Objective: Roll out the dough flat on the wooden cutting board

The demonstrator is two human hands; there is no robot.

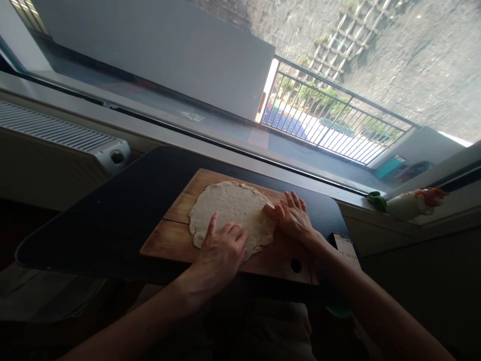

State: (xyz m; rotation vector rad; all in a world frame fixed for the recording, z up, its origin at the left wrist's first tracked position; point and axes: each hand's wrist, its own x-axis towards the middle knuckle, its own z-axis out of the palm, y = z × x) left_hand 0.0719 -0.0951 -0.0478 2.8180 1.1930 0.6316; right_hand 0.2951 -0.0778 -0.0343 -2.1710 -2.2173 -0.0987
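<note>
A thin, roughly round sheet of dough [231, 203] with an uneven edge lies flat on a wooden cutting board [169, 238]. My left hand [223, 250] rests over the near part of the dough, index finger stretched out and the other fingers slightly bent. At the dough's right edge is my right hand [295, 218], fingers stretched toward the window and thumb reaching onto the dough. Neither hand is wrapped round anything. My left hand hides some of the dough's near edge.
The board lies on a dark table [108, 215] beside a window. A phone [345, 248] lies near the table's right end. A radiator [63, 135] stands at left. On the right of the sill are a green item [377, 201] and a pale container [406, 205].
</note>
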